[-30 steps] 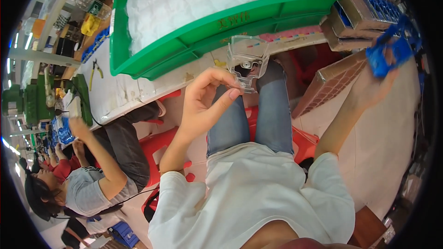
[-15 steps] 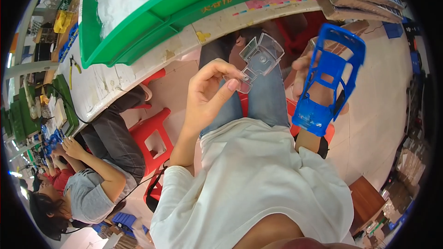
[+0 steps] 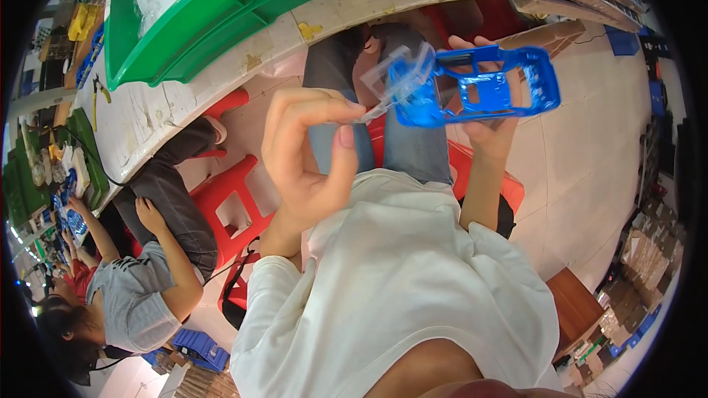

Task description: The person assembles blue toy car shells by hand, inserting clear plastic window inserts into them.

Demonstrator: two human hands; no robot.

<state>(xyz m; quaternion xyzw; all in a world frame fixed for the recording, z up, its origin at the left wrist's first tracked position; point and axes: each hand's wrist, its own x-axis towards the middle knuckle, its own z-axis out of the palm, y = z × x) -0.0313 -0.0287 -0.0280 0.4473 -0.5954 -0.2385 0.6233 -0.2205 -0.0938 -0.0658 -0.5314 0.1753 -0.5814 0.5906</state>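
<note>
My left hand [image 3: 313, 147] pinches a clear plastic window part [image 3: 380, 81] between thumb and fingertips. Its far end overlaps the left end of a blue toy car body [image 3: 495, 90] in this view; motion blur keeps me from telling whether they touch. The car body is a hollow shell with window openings, lying crosswise over my lap. From the right, my right hand [image 3: 487, 133] grips the shell, its fingers at the far side and its palm beneath. Part of that hand shows through the openings.
A green crate [image 3: 243, 11] with white contents stands on the table [image 3: 147, 125] in front of me. Cardboard trays [image 3: 546, 0] holding blue parts are stacked far right. Pliers [image 3: 99, 96] lie at the left. A co-worker [image 3: 140, 295] sits left, near a red stool [image 3: 232, 206].
The car body has swung from upright to crosswise and moved left, toward the clear part. My left hand has shifted slightly left and appears larger, still pinching that part.
</note>
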